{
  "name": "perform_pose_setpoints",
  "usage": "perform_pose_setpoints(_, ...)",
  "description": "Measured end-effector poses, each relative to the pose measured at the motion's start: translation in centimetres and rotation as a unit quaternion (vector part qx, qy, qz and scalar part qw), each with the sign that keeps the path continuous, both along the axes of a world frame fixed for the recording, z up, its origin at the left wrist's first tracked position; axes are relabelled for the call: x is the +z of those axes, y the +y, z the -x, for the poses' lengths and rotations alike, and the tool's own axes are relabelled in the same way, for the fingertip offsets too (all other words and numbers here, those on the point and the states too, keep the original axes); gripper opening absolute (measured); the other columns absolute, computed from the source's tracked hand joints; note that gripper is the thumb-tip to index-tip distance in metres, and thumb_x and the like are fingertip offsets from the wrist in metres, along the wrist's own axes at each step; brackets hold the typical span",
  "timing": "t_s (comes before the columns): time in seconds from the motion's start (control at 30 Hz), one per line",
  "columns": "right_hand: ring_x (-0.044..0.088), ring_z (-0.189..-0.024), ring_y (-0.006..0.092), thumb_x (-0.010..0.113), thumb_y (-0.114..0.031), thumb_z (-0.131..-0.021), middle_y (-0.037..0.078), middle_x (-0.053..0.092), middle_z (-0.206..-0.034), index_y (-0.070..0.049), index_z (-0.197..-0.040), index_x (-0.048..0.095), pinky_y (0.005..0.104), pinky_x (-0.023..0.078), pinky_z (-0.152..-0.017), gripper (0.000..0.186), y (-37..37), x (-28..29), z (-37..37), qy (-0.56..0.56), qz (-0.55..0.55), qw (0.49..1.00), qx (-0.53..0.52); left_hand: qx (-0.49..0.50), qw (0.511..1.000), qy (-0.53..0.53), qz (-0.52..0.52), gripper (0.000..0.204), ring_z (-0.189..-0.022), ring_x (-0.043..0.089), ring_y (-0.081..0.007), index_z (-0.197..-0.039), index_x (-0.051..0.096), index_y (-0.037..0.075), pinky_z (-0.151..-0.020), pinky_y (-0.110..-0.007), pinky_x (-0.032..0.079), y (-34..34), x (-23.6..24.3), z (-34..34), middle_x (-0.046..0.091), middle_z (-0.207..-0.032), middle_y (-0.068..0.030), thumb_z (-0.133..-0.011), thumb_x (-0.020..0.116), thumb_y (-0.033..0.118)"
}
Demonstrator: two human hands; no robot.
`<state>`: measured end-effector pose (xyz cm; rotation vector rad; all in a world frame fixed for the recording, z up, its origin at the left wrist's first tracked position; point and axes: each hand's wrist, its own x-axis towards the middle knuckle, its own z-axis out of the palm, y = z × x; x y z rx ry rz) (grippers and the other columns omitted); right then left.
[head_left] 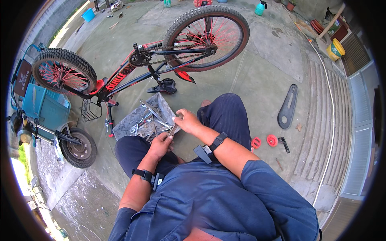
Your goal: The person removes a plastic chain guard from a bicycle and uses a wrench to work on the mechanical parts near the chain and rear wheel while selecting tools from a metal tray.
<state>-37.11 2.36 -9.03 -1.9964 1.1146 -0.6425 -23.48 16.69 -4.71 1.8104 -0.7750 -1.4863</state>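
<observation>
My left hand grips a metal tool, apparently a wrench, which slants up toward my right hand, whose fingers close at its upper end. Both hands are over the near right side of a grey tray holding several wrenches and other metal tools, between my bent knees. An upside-down black and red bicycle stands just beyond the tray, its saddle on the concrete.
A blue cargo tricycle is at the left. A black chain guard, red pedal, red round part and small black part lie right of me. Ridged concrete, a pale hose and a yellow bucket are farther right.
</observation>
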Motion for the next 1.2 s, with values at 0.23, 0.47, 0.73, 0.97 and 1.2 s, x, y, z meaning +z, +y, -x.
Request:
perform_pose_setpoints(0.23,0.06,-0.071,0.009,0.059,-0.016,-0.097,0.003,0.06,-0.09,-0.005,-0.125,0.056,0.0232,0.048,-0.062,0.03,-0.2,19.0,0.1,-0.351,-0.323,0.836,0.273,0.077,0.997,-0.01,0.002,0.018,-0.058,0.059,-0.0111,-0.102,0.06,0.005,-0.052,-0.025,0.049,0.1,0.6,-0.4,0.062,-0.079,-0.0034,-0.099,0.055,0.022)
perform_pose_setpoints(0.47,0.061,-0.071,0.0157,0.068,-0.011,-0.089,0.01,0.062,-0.086,0.005,-0.119,0.059,0.0265,0.049,-0.062,0.035,5.4,32.5,3.7,-0.398,-0.378,0.526,0.65,0.071,0.997,-0.029,0.031,0.022,-0.059,0.058,-0.0104,-0.103,0.061,0.004,-0.051,-0.025,0.045,-0.5,-1.0,-0.3,0.062,-0.081,-0.0016,-0.099,0.056,0.025)
perform_pose_setpoints(0.73,0.063,-0.07,0.0147,0.067,-0.011,-0.087,0.01,0.06,-0.091,0.008,-0.122,0.055,0.0246,0.05,-0.058,0.041,8.3,33.3,2.9,-0.437,-0.329,0.411,0.73,0.092,0.995,-0.026,0.025,0.022,-0.058,0.058,-0.0095,-0.1,0.06,0.003,-0.05,-0.024,0.044,0.1,1.2,-0.3,0.062,-0.081,-0.0016,-0.099,0.056,0.025)
perform_pose_setpoints(0.97,0.063,-0.071,0.0163,0.065,-0.01,-0.088,0.012,0.058,-0.093,0.01,-0.117,0.055,0.0253,0.051,-0.058,0.037,9.2,32.6,2.7,-0.466,-0.304,0.404,0.726,0.085,0.996,-0.025,0.021,0.022,-0.06,0.059,-0.0098,-0.104,0.061,0.004,-0.051,-0.025,0.046,0.0,0.4,-0.5,0.063,-0.083,-0.0024,-0.099,0.055,0.024)
perform_pose_setpoints(1.2,0.048,-0.063,0.0346,0.053,-0.01,-0.093,0.013,0.044,-0.068,-0.001,-0.068,0.044,0.0427,0.037,-0.056,0.027,9.5,32.8,2.7,-0.503,-0.289,0.408,0.705,0.073,0.997,-0.025,0.016,0.022,-0.061,0.059,-0.0102,-0.109,0.06,0.004,-0.052,-0.026,0.048,0.0,0.4,-0.5,0.064,-0.087,-0.0034,-0.1,0.055,0.023)
